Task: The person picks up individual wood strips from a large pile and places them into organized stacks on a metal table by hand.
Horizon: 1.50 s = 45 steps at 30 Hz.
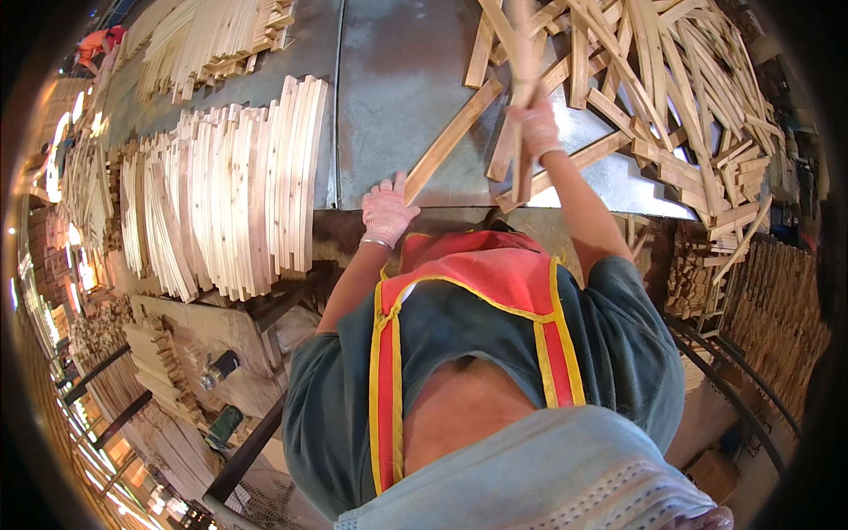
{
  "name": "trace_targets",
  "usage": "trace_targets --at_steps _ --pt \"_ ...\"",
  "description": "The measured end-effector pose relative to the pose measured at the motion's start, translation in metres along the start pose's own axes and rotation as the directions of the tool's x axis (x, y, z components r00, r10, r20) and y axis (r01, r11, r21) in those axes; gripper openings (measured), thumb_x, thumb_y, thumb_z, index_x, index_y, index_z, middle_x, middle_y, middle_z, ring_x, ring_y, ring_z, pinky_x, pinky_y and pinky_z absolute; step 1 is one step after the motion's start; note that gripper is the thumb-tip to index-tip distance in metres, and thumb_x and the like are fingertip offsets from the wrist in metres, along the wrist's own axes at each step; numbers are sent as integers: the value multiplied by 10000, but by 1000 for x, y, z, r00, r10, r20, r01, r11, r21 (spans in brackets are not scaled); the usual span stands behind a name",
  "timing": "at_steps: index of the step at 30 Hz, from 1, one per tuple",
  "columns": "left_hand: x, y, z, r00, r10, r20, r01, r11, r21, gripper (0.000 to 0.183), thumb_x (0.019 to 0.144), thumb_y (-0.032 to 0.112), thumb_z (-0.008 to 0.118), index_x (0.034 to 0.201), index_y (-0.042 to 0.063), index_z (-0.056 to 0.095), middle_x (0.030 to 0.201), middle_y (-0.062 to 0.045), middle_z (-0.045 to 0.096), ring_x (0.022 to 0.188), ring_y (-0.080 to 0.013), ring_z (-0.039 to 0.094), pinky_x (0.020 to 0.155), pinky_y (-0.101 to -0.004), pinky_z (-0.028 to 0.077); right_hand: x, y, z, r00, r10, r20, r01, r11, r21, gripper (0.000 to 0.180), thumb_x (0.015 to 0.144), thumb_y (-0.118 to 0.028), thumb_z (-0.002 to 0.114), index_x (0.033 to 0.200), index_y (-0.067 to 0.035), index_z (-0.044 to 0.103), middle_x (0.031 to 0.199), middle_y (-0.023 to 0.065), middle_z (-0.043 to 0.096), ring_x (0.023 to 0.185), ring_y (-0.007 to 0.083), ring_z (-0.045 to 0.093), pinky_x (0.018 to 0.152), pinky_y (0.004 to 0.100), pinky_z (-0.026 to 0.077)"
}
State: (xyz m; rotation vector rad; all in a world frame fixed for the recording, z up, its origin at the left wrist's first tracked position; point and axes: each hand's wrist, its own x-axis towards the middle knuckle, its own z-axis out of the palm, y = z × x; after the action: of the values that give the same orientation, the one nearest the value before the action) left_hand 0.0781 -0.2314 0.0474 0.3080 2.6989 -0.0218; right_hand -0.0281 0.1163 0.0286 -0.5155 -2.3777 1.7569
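Note:
My left hand (pixel 386 211), in a pale knitted glove, lies at the metal tabletop's (pixel 397 86) near edge, its fingers against the lower end of a slanting wooden strip (pixel 454 140). Whether it grips that strip cannot be told. My right hand (pixel 535 126), gloved the same way and slightly blurred, is closed around a wooden strip (pixel 522 173) that points towards me. A blurred length of wood reaches up beyond this hand. Other loose strips lie beside and under it.
Neat rows of pale wooden strips (pixel 225 199) stand at the left, with another stack (pixel 212 40) behind. A jumbled heap of strips (pixel 662 79) covers the right side. Stacked wood (pixel 695 285) sits below right. Black metal bars (pixel 245 450) run at lower left. A person in orange (pixel 93 46) is far left.

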Motion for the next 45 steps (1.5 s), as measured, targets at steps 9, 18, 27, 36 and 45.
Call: trace_targets --at_steps 9,18,27,36,45 --pt "-54 -29 5 916 273 295 353 -196 -915 405 909 293 716 1225 46 666 961 -7 660 854 -99 607 737 -250 512 91 -10 -73 985 -163 55 155 708 -689 451 756 -219 741 1165 -88 605 1028 217 710 997 438 676 845 494 562" --pt "17 55 -7 941 -101 324 313 -109 -943 211 934 161 669 1105 40 691 873 7 646 779 -107 599 687 -269 497 182 9 -205 995 101 -7 -62 555 -829 658 805 -312 785 1349 -40 535 1206 233 708 1147 412 675 954 467 537" --pt "91 93 -12 956 -264 124 151 83 -985 322 958 159 671 1254 34 687 957 5 672 868 -117 589 785 -301 502 219 -86 -8 976 -5 220 163 686 -709 789 856 -287 696 1517 -95 312 1264 304 667 1211 460 642 1011 494 518" --pt "65 57 5 921 -371 118 143 40 -989 391 949 178 697 1320 59 661 979 -20 688 890 -130 600 821 -306 504 161 -47 32 917 -36 398 78 993 -90 758 827 -59 758 1483 -32 379 1178 179 689 1066 300 681 914 396 561" --pt "17 -19 27 972 -230 43 -26 -290 -957 741 1002 149 689 1635 145 304 1334 -82 638 1123 -191 618 961 -308 520 -78 -9 172 522 72 850 327 903 -278 919 925 -373 710 1606 -17 205 1282 274 651 1084 351 668 1030 384 488"
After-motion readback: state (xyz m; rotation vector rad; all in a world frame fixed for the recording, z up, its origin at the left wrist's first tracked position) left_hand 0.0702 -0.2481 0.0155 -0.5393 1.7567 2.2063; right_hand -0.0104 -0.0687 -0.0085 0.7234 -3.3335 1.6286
